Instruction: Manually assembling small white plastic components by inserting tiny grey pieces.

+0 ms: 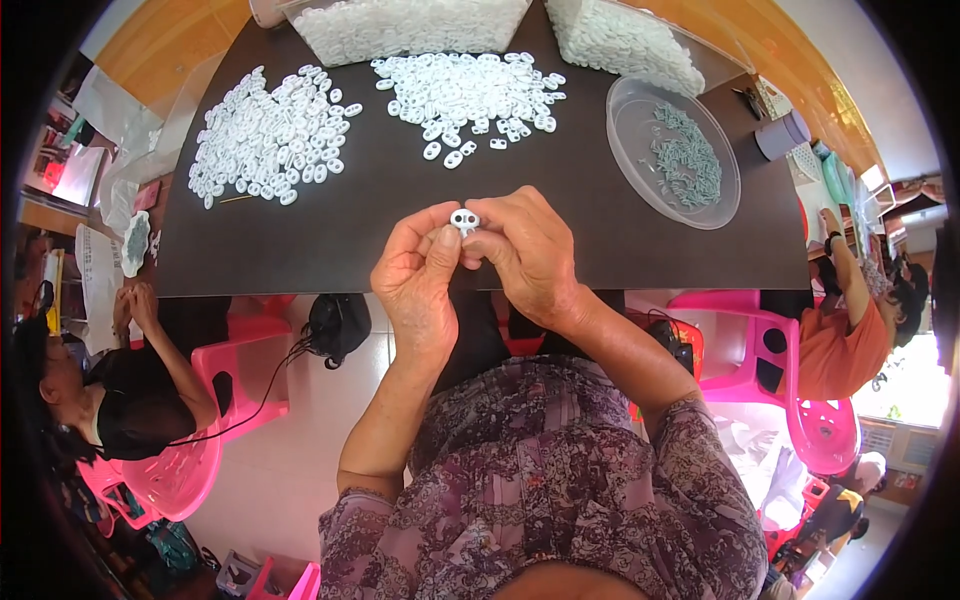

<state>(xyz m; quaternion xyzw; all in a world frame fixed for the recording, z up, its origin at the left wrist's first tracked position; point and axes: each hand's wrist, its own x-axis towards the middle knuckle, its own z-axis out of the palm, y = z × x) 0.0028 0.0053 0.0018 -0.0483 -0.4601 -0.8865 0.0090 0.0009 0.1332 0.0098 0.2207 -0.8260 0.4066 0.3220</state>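
Note:
Just above the near edge of the dark table, a small white oval plastic piece (pixel 464 217) with two dark holes sits between my fingertips. My left hand (pixel 418 275) pinches it from the left, the thumb just below it. From the right, the curled fingers of my right hand (pixel 532 250) close on the same piece. A small pale bit shows under it, too small to name. Beyond my hands lies a middle pile of white oval pieces (pixel 465 95), with another pile of white pieces (pixel 268 140) to its left.
A round clear dish (pixel 622 150) at the right holds small grey-green pieces (pixel 688 165). Bins of white pieces (pixel 405 30) stand at the back, beside a grey cup (pixel 783 135). People sit left and right on pink chairs (pixel 255 345).

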